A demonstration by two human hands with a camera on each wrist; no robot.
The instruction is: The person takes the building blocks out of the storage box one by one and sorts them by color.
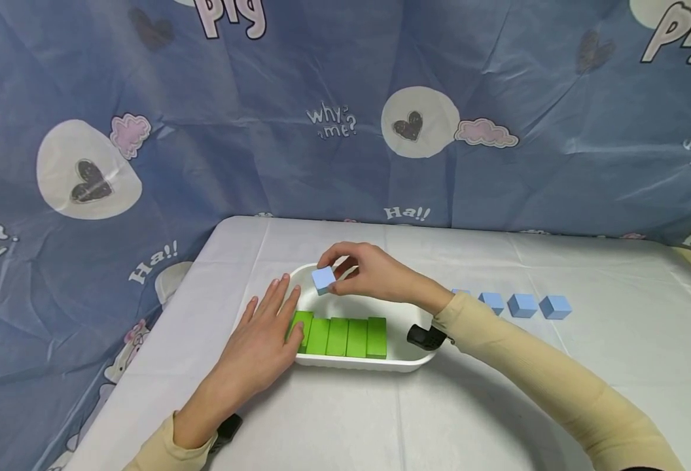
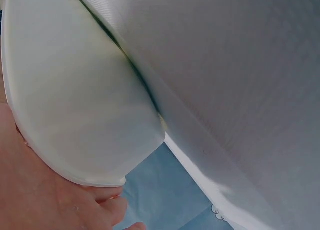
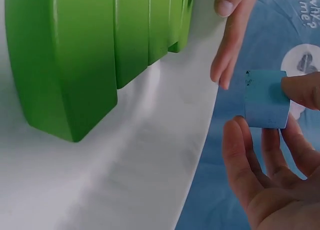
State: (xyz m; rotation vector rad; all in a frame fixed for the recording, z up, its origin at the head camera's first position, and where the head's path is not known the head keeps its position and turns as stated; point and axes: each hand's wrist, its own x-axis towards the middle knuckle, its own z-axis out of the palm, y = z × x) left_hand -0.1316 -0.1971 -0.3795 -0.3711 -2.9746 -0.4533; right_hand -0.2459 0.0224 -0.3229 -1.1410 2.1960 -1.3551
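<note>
a small light-blue foam cube (image 1: 324, 280) is pinched between the thumb and fingertips of the right hand (image 1: 375, 273), held above the far left part of a white oval plastic tray (image 1: 401, 358). a row of green rectangular blocks (image 1: 339, 336) stands along the tray's near side. the left hand (image 1: 263, 340) lies flat, fingers straight and slightly spread, against the tray's left rim. more light-blue cubes (image 1: 522, 305) sit in a line on the white tablecloth (image 1: 616, 340), well to the right.

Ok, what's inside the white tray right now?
A row of five green blocks along the white tray's near side; the right hand holds a blue cube above it. The floor beneath them is hidden.
</note>
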